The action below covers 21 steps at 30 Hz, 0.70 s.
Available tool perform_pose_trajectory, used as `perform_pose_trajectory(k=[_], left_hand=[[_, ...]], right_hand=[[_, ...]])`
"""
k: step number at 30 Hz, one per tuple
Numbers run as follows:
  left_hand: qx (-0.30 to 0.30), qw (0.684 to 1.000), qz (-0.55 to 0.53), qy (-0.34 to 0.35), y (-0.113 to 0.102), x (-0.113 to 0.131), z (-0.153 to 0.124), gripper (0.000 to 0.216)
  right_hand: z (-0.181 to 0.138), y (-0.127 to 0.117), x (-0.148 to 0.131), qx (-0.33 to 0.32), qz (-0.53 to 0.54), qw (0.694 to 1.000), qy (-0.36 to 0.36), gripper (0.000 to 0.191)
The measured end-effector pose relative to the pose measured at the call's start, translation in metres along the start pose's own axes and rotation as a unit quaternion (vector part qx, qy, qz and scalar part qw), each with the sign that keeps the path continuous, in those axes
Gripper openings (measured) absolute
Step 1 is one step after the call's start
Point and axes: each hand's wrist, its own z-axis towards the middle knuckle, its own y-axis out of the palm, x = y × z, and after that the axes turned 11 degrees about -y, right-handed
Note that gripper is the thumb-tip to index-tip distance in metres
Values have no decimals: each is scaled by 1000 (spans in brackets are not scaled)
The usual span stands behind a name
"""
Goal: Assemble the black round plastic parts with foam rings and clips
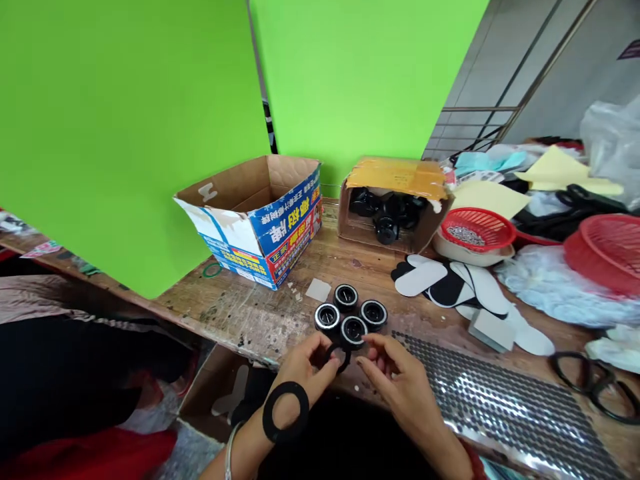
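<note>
My left hand (306, 367) pinches a thin black ring (344, 363) between thumb and fingers, close to the table's front edge. A flat, wider black ring (270, 415) lies on the back of my left wrist. Just to the right, my right hand (395, 373) has its thumb and index finger apart, with the other fingers curled; nothing shows between them. Its index fingertip is near the closest of several round black parts with whitish rims (354, 331), which stand in a cluster beyond my hands. A small pale square piece (319, 289) lies behind them.
An open carton (260, 247) stands at the back left, beside a taped box (400, 175) holding black parts. At right are shoe insoles (480, 287), red baskets (475, 227), a sheet of dark dots (500, 400) and black-handled scissors (590, 380). A person (75, 360) sits at left.
</note>
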Motion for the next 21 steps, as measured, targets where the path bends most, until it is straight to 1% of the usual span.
perform_pose_trajectory(k=[1,2,4,6,7,10,12,14,16,19,21], left_hand=[[-19,999,38,11,3,0,-1,21],[-37,997,66,21,6,1,-2,19],[-64,993,95,35,13,4,-3,17],[-76,991,99,38,18,8,0,17],[-76,992,97,37,19,10,2,18],[-74,993,89,30,22,15,8,20],[-77,993,90,29,23,15,11,21],[-87,990,105,25,25,16,12,20],[-101,986,128,28,27,16,10,19],[-120,978,164,52,27,16,8,22],[-112,975,176,80,23,12,10,14]], right_hand=[[1,-4,-1,-25,-6,1000,-9,14],[2,-7,-3,-49,-12,999,-17,11],[4,-13,-5,-86,-21,996,-27,17],[4,-19,-3,-102,-16,995,-15,18],[4,-22,-1,-97,-8,995,0,17],[4,-28,7,-49,32,997,56,13],[5,-31,10,-32,58,995,80,16],[7,-32,9,-39,55,994,81,16],[9,-33,6,-57,28,996,63,14],[11,-35,1,-82,2,996,32,15],[10,-38,2,-86,4,996,33,16]])
